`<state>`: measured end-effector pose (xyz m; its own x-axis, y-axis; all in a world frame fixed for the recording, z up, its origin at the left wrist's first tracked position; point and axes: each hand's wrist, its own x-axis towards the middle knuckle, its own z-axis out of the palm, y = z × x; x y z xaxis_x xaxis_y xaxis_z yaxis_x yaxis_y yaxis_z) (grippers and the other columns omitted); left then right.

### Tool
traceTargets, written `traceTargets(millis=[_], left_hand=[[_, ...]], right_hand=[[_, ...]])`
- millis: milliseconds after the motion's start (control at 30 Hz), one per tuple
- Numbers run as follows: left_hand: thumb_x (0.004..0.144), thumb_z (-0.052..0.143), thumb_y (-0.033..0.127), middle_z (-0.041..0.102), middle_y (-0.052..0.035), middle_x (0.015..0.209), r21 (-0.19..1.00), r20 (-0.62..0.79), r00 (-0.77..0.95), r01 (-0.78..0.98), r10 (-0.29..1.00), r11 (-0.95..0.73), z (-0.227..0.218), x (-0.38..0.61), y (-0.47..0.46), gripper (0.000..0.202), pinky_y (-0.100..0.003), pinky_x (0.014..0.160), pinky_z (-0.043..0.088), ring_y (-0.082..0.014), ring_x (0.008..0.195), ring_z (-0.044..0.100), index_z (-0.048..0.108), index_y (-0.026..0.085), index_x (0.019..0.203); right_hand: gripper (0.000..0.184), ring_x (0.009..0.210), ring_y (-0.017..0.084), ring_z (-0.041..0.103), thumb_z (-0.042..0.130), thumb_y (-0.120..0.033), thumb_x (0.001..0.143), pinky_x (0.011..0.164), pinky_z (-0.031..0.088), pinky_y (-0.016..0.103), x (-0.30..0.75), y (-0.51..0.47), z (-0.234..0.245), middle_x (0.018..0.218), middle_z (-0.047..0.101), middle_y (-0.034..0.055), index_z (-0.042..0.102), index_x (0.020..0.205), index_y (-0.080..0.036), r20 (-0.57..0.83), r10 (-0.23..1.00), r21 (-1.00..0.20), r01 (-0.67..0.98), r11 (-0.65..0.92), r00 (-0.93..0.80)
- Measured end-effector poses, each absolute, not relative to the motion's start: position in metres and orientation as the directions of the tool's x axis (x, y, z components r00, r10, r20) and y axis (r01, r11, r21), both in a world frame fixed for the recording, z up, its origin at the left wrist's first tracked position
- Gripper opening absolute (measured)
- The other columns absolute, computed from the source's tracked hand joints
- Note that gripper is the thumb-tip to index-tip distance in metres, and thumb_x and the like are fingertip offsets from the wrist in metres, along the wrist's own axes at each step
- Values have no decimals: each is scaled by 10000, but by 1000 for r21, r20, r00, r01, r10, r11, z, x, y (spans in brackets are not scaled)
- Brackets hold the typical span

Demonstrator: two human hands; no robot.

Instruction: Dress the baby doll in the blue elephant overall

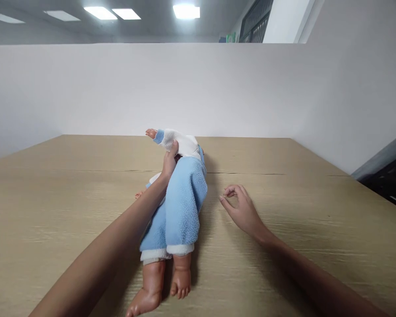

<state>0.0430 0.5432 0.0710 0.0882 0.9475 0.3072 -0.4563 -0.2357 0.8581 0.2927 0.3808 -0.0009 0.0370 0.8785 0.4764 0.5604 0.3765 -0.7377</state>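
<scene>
A baby doll [186, 200] in light blue fleece trousers and a white top with blue cuffs lies turned on its side on the table, its bare feet towards me. My left hand [170, 159] grips the doll at its upper body, thumb over the white sleeve; the other fingers are hidden behind it. The doll's head is out of sight. One doll arm points up to the left, and the other shows partly beneath my forearm. To the right of the doll, apart from it, my right hand [239, 207] hovers over the table with fingers curved, thumb and fingertips separated, holding nothing.
The wooden table [300, 198] has a seam running across it. Behind it stands a white partition wall [135, 88], continuing along the right side. A dark object [389, 176] lies beyond the table's right edge. Ceiling lights [186, 11] shine above the partition.
</scene>
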Motion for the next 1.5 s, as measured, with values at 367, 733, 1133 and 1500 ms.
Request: traceTargets(millis=[367, 733, 1133, 1500], left_hand=[[973, 718, 553, 649, -128, 1510, 878, 476, 157, -138, 865, -458, 76, 83, 520, 594, -469, 1266, 350, -356, 1467, 525, 649, 151, 1405], [1035, 523, 357, 675, -96, 1409, 553, 513, 377, 541, 771, -633, 71, 40, 488, 361, -411, 1215, 375, -267, 1354, 565, 644, 203, 1338], [1014, 178, 814, 781, -160, 1281, 681, 22, 165, 719, 986, -136, 49, -27, 477, 898, -408, 993, 520, -359, 1143, 723, 742, 158, 1257], [934, 603, 774, 753, -101, 1379, 970, 37, 144, 233, 989, -70, 113, 16, 389, 759, -446, 1170, 484, -372, 1327, 659, 702, 169, 1382]], right_hand=[[602, 1213, 270, 689, 438, -699, 1045, 1127, 523, 504, 305, 394, 20, 1474, 637, 102, 563, 1506, -333, 119, 992, -993, 17, 120, -47], [670, 1276, 289, 707, 402, -724, 1027, 1164, 506, 529, 354, 400, 46, 1371, 756, 117, 604, 1444, -240, -185, 939, -704, -627, -332, -290], [486, 1076, 202, 789, 739, -451, 905, 897, 641, 250, 305, 398, 40, 1227, 821, 24, 692, 1347, -254, -52, 998, -943, -330, -39, 30], [914, 1499, 306, 535, 877, -487, 808, 1298, 410, 487, 276, 332, 102, 1648, 539, 42, 455, 1604, -336, 79, 985, -991, -97, 95, 154]])
